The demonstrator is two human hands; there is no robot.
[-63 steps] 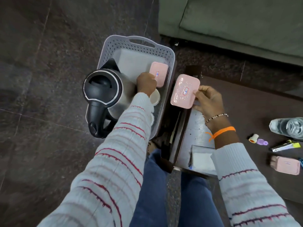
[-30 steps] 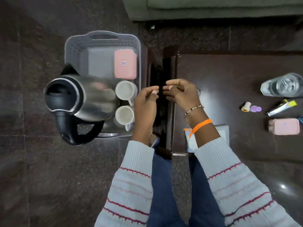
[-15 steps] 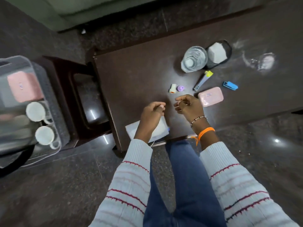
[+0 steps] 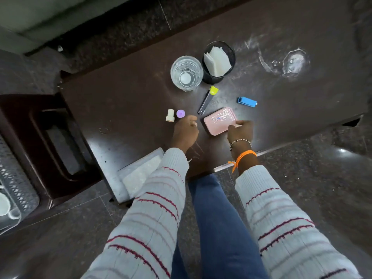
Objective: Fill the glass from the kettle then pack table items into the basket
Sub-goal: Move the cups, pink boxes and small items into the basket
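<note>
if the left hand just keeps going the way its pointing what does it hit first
Most likely the purple cap, just ahead of the left hand, with the small cream bottle beside it. The hand's height above the table is unclear.

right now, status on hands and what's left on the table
Right hand touching pink case, grip unclear. Left hand empty, near purple cap. Glass, clipper, blue stapler unpacked. Nothing blocking.

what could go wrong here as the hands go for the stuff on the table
The right hand only touches the pink case at its near edge, so a lift could slip. The left hand reaches toward the small purple cap, which might roll. The full glass stands close behind and could be knocked.
</note>
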